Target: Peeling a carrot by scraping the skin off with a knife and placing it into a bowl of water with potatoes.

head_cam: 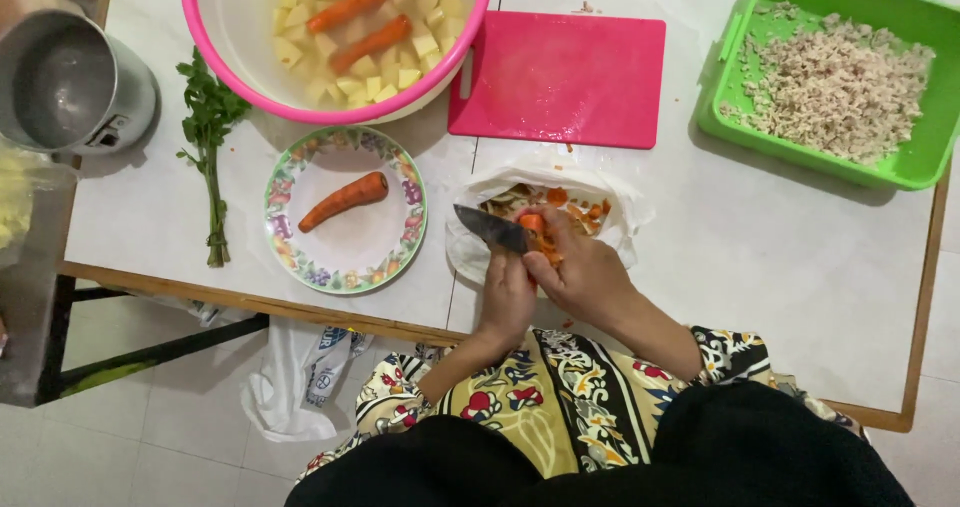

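My left hand (505, 302) grips a dark-bladed knife (488, 228) whose blade points left. My right hand (585, 272) holds a partly peeled orange carrot (533, 223) against the blade. Both hands are above a white plastic bag (620, 202) that holds orange and pale peelings. Left of the hands, a floral-rimmed plate (283, 182) carries one whole carrot (345, 200).
A pink basin (330, 112) holds water, potato cubes and two carrots. Also on the table are a red cutting board (560, 77), a green tray (722, 117) of shredded pale food (840, 82), a leafy green sprig (210, 147) and a metal pot (65, 82). The table's wooden edge (250, 299) runs below the plate.
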